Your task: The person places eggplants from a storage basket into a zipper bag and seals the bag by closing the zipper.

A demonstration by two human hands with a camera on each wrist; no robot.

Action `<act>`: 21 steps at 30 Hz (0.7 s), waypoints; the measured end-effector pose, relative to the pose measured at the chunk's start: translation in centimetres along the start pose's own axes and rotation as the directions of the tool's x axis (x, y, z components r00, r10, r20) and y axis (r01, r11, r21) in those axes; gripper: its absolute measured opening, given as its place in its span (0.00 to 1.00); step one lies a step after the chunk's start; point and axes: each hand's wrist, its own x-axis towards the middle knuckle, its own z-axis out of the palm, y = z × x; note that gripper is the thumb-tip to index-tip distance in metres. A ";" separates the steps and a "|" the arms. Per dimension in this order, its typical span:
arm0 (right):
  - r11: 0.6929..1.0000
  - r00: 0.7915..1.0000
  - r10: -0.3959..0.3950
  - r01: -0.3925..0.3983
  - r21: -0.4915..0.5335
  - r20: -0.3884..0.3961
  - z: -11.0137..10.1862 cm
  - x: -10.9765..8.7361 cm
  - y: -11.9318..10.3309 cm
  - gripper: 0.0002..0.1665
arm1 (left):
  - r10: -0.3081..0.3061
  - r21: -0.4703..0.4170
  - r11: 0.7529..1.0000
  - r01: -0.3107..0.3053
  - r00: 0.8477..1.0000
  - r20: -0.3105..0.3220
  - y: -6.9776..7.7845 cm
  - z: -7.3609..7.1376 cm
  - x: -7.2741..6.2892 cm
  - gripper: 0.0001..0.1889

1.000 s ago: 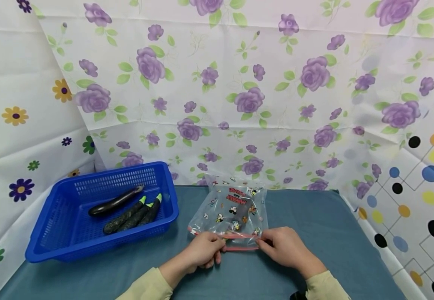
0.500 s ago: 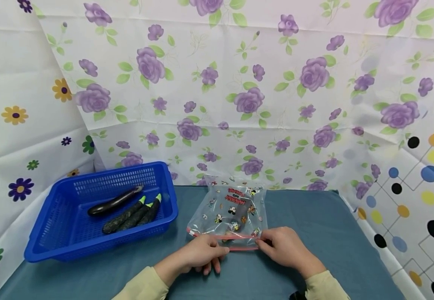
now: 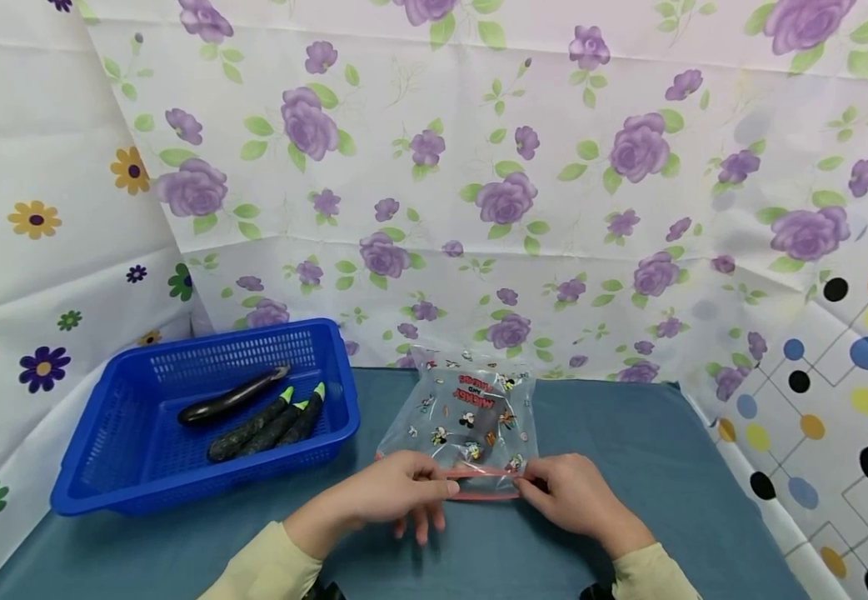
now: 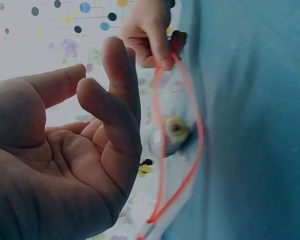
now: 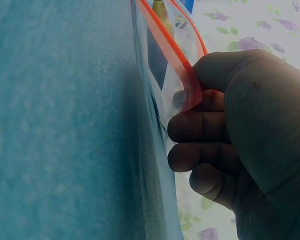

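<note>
A clear zip bag (image 3: 471, 417) printed with cartoon figures lies on the table, its red-edged mouth toward me. My right hand (image 3: 571, 497) pinches the mouth's right corner between thumb and index finger. In the left wrist view the red edges (image 4: 200, 135) stand apart, so the mouth gapes. Through it shows a dark thing with a pale yellow-green end (image 4: 176, 129) inside the bag. My left hand (image 3: 381, 493) is beside the mouth's left part, fingers loosely bent and thumb apart from them, holding nothing. It hides the mouth's left corner in the head view.
On the left stands a blue plastic basket (image 3: 104, 450). It holds an eggplant (image 3: 231, 397) and several dark, bumpy cucumber-like vegetables (image 3: 269, 427) with light green ends. A blue-grey cloth (image 3: 629, 425) covers the table, and flowered sheets (image 3: 434, 208) hang behind.
My left hand has let go of the bag's mouth and shifted slightly left and up, its fingers loosening. The right hand keeps its pinch in place. The head view has shifted slightly.
</note>
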 end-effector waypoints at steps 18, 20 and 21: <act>1.000 1.000 0.003 -0.003 0.010 0.008 -0.2 0.0 -0.2 0.19 | 0.139 0.076 0.989 -0.127 0.972 -0.190 3.3 -4.3 -3.7 0.24; 1.000 1.000 0.008 -0.008 0.011 0.012 -0.1 0.0 -0.2 0.19 | 0.149 0.094 0.987 -0.131 0.965 -0.218 3.6 -4.9 -4.1 0.25; 1.000 1.000 0.009 -0.009 0.012 0.013 -0.1 0.0 -0.2 0.19 | 0.153 0.103 0.986 -0.133 0.961 -0.231 3.6 -5.2 -4.3 0.25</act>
